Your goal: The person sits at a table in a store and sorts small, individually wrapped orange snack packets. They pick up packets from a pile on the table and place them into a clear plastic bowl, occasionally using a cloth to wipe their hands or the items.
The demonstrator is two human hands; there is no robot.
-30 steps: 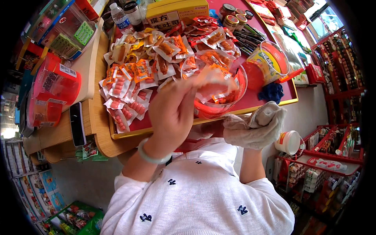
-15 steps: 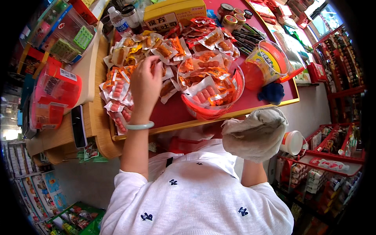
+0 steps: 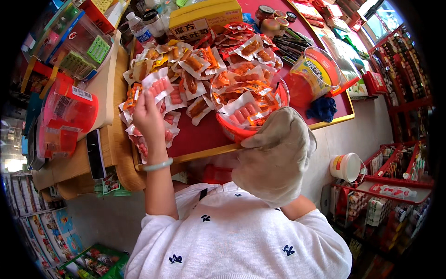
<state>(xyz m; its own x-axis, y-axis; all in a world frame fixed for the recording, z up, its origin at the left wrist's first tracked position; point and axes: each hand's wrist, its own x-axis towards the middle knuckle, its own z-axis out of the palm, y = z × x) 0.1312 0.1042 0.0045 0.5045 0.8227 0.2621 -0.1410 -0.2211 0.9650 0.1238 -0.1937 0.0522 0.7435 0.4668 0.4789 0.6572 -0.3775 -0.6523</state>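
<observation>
My left hand [image 3: 147,114], with a pale bangle at the wrist, pinches a clear packet of small pink sausages [image 3: 158,85] above the left part of the snack heap. Wrapped brown snack packets [image 3: 194,63] lie piled around it on the red table. A thick beige cloth covering, maybe a mitt [image 3: 276,156], hides my right hand and its fingers. It is at the near rim of a clear red-tinted tub [image 3: 237,134], overlapping it. Inside the tub sit several orange packets and a sausage packet [image 3: 244,110].
A yellow box [image 3: 204,19] stands behind the heap, beside a water bottle [image 3: 138,27]. Jars [image 3: 270,27] and a tipped clear-red tub [image 3: 316,74] are farther right. On the wooden ledge at left rest a phone [image 3: 95,153] and red tubs [image 3: 69,107].
My left hand has lifted a sausage packet from the heap and drawn it left and nearer. My covered right hand has moved left to the tub's near rim.
</observation>
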